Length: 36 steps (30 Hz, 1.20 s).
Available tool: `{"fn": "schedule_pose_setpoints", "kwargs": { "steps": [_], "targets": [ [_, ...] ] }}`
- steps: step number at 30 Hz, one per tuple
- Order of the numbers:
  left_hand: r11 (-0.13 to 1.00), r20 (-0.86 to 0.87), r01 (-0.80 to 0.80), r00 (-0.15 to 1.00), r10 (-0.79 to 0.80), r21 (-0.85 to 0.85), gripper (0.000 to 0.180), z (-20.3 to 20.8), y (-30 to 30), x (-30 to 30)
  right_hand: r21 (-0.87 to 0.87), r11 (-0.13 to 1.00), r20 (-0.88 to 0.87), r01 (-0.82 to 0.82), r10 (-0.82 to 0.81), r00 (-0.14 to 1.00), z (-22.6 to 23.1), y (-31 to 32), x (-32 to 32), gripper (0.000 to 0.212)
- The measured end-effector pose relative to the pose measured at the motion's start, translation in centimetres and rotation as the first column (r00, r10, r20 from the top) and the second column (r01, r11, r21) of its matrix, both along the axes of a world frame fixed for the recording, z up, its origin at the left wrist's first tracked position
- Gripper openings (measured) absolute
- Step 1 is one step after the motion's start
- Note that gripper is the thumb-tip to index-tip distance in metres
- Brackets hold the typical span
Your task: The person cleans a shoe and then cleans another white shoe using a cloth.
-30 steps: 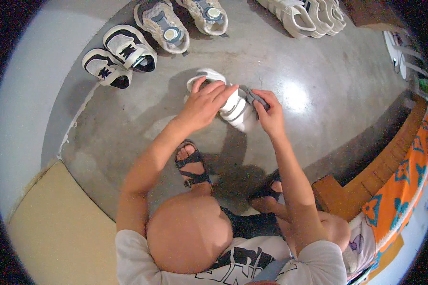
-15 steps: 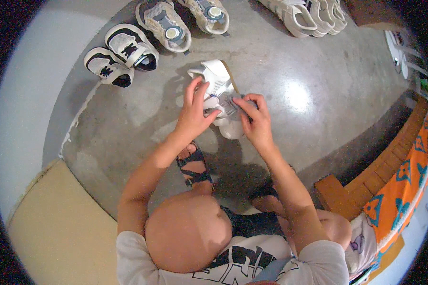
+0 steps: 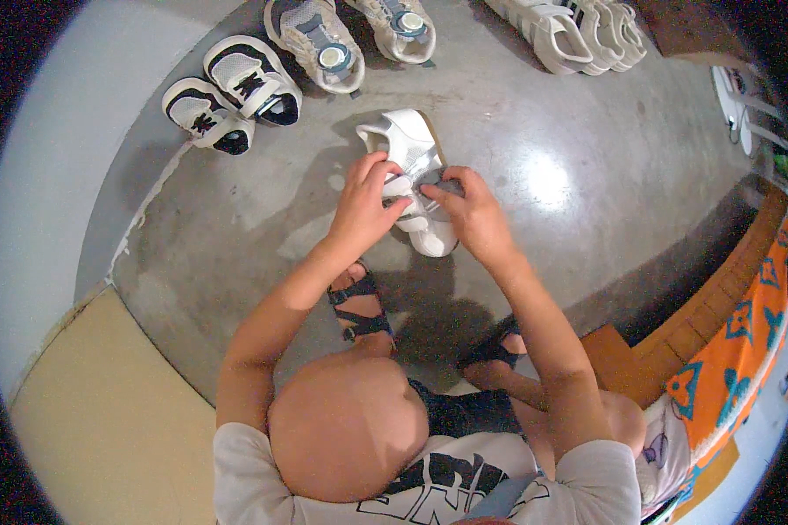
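Note:
A white sneaker (image 3: 408, 140) with pale straps is between my hands, its heel end away from me and its toe toward me. My left hand (image 3: 365, 203) has its fingers and thumb curled on the sneaker's left side, by the straps. On the other side, my right hand (image 3: 474, 213) is closed, with thumb and forefinger pinching at a dark grey patch (image 3: 445, 185) on the shoe's side. Whether that patch is a cloth or part of the shoe, I cannot make out. The fingers partly hide the straps.
Black-and-white sneakers (image 3: 252, 79) and beige sneakers (image 3: 317, 48) stand at the far left. White shoes (image 3: 547, 37) stand at the far right. White sandals (image 3: 731, 109), a wooden frame (image 3: 700, 293) and orange patterned cloth (image 3: 728, 350) are on the right. My sandalled foot (image 3: 357, 302) is below the left hand.
The sneaker has turned slightly and shifted a little to the right within my hands. My right fingers have moved in closer over the straps. The camera view has shifted slightly.

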<state>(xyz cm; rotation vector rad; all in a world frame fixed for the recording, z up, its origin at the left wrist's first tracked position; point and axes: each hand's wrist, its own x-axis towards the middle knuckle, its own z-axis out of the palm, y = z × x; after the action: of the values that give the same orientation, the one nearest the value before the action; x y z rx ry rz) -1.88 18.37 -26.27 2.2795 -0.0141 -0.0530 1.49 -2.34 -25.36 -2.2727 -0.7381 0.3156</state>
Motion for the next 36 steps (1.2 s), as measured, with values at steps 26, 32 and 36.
{"fn": "schedule_pose_setpoints", "kwargs": {
  "steps": [26,32,36],
  "targets": [
    [0.984,0.016,0.061,0.998,-0.065,0.167,0.069,1.2,0.7,0.0,0.135,0.964,0.065,0.227,-0.238,0.969,-0.5,4.7,4.1,0.043],
    [0.978,0.034,0.030,0.999,-0.038,0.206,0.061,1.2,0.3,0.6,0.050,0.941,0.038,0.335,-0.337,0.941,-2.4,4.3,6.5,0.044],
    [0.975,0.028,0.016,0.999,-0.023,0.223,0.060,0.8,0.8,0.2,0.163,0.978,0.103,0.128,-0.146,0.984,-1.2,6.0,5.2,0.043]
  ]
}}
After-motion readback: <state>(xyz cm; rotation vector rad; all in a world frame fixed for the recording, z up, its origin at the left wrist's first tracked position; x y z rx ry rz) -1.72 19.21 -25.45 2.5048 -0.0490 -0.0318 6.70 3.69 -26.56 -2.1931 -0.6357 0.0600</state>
